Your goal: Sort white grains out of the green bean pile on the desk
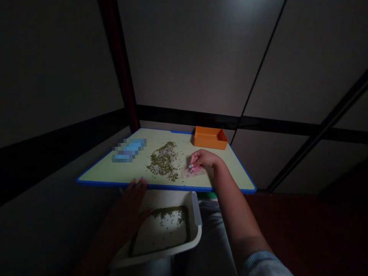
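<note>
My right hand [200, 159] is closed on a flat, see-through piece with pink markings [193, 172], its exact kind unclear. The piece rests on the pale tabletop just right of a spread pile of small green beans [163, 160] with paler bits among them. At the table's front edge, my left hand [135, 201] has its fingers stretched out and apart, fingertips on the edge and thumb over a white basin [196, 238]. It appears to hold nothing. More green beans [170, 211] lie inside the basin, mostly along its far side.
An orange open box [211, 142] stands at the back right of the blue-rimmed table [100, 174]. On the left lies a blurred-out blue item [129, 150]. Wall panels rise close behind and to the left. The basin sits below the front edge, over my lap.
</note>
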Action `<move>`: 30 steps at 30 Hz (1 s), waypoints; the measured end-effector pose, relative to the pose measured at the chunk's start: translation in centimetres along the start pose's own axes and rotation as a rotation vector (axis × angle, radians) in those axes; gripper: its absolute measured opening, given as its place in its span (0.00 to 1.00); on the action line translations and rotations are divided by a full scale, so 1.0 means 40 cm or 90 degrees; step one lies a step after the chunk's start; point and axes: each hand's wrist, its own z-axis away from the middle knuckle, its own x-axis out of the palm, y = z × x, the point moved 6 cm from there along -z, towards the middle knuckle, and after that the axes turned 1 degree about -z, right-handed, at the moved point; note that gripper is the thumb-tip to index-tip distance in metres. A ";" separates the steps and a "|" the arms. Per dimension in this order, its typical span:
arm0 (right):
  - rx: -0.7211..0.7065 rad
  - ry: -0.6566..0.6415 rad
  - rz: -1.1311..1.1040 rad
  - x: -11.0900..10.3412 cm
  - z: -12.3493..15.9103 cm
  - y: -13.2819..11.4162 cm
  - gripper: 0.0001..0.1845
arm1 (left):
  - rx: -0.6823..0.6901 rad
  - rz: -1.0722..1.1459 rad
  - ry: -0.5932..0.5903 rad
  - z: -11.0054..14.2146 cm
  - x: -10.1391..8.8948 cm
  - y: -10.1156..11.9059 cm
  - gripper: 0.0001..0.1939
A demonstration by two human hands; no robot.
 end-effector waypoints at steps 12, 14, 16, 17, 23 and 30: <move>0.014 0.014 0.167 0.018 0.009 -0.024 0.18 | -0.004 -0.033 -0.003 -0.008 -0.010 0.023 0.41; 0.047 -0.022 0.164 0.025 0.012 -0.016 0.16 | -0.016 -0.031 -0.017 -0.006 -0.006 0.018 0.40; 0.090 -0.047 0.152 0.028 0.014 -0.004 0.15 | -0.017 -0.029 -0.023 -0.005 -0.002 0.015 0.40; 0.110 -0.055 0.147 0.029 0.015 0.003 0.15 | -0.012 -0.028 -0.022 -0.005 -0.001 0.015 0.40; 0.144 -0.098 0.120 0.036 0.015 0.018 0.17 | 0.010 -0.035 0.007 -0.010 -0.009 0.019 0.40; 0.109 -0.118 0.086 0.033 0.017 0.011 0.20 | -0.005 -0.010 -0.012 -0.008 -0.002 0.015 0.41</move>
